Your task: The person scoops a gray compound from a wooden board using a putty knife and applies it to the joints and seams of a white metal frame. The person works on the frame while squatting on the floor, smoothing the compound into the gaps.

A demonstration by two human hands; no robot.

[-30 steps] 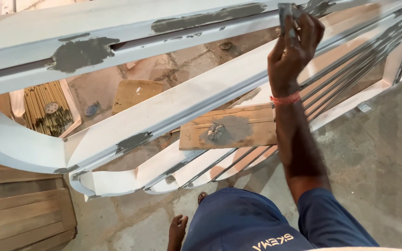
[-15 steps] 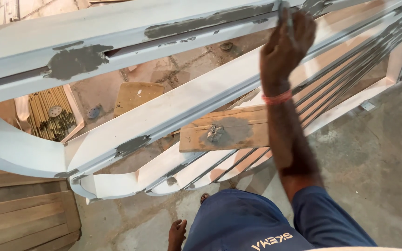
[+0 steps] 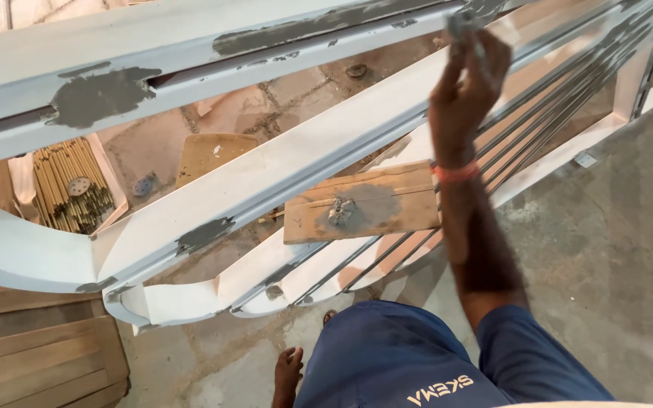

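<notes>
My right hand (image 3: 464, 87) is raised and shut on a small grey putty blade (image 3: 459, 26), its tip at a grey filler smear on the upper rail of a white metal gate frame (image 3: 281, 162). Grey filler patches (image 3: 96, 94) mark the top rail, and another patch (image 3: 204, 233) sits on the slanted rail. Just left of my forearm, a wooden board (image 3: 360, 211) with a blob of grey putty lies on the frame's bars. My left hand is out of sight.
The frame stands over a concrete floor (image 3: 606, 249). A box of thin brass-coloured rods (image 3: 69, 189) and a flat brown board (image 3: 209, 155) lie beyond it. Wooden planks (image 3: 32, 355) lie at the lower left. My bare foot (image 3: 287, 372) is on the floor below the frame.
My right hand has shifted a little left and down along the upper rail, blade still in it. The board and frame have not moved.
</notes>
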